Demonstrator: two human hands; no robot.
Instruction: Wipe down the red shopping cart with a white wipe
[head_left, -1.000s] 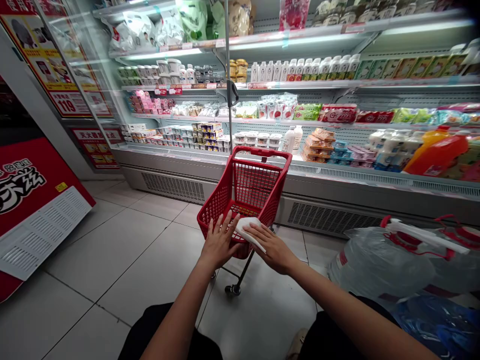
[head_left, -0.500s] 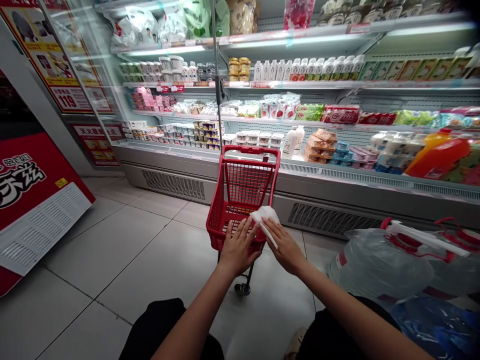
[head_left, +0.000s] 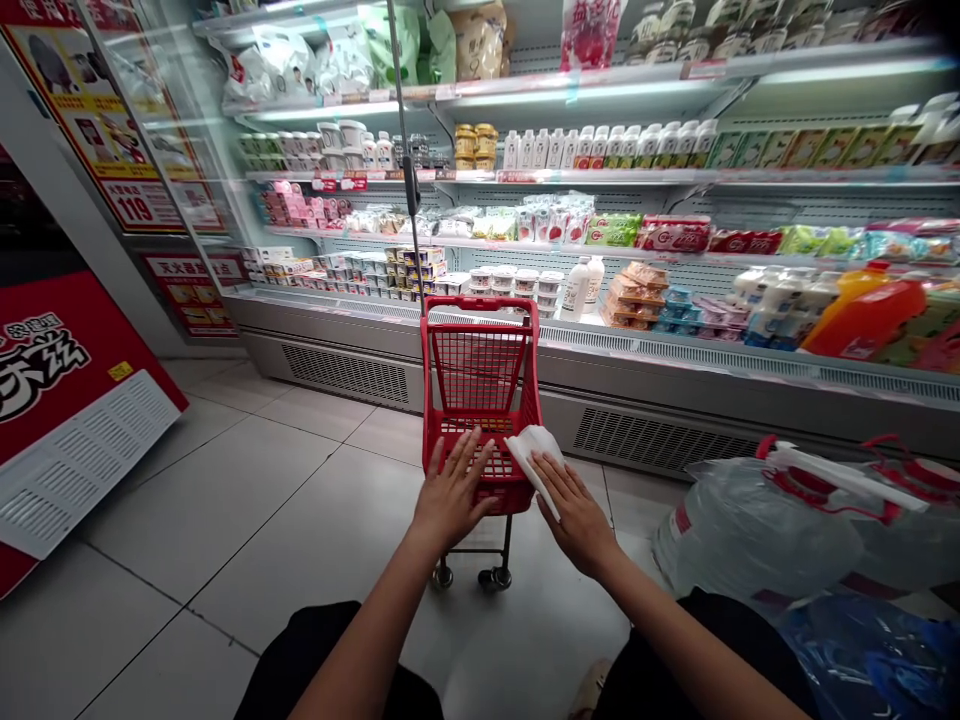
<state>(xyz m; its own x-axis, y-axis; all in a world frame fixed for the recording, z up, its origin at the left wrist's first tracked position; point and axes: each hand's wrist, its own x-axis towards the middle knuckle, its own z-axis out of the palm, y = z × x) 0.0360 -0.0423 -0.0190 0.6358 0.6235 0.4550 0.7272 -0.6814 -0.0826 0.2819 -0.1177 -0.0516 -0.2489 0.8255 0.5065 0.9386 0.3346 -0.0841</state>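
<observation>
A small red shopping cart (head_left: 478, 370) stands on the tiled floor in front of a chilled display, with a thin pole rising from it. My left hand (head_left: 451, 490) lies flat with fingers spread on the cart's near red wall. My right hand (head_left: 574, 508) presses a white cloth (head_left: 531, 446) against the cart's near right corner. Both my forearms reach forward from the bottom of the view.
An open refrigerated shelf unit (head_left: 675, 340) full of dairy cups, bottles and packets runs across the back. Large clear water jugs with red handles (head_left: 780, 520) sit at the right. A red cabinet with a white vent panel (head_left: 67, 400) leans at the left.
The cart has turned, its near end swinging so it now faces me squarely. Both my hands have stayed on it, the right one shifting right with the cloth.
</observation>
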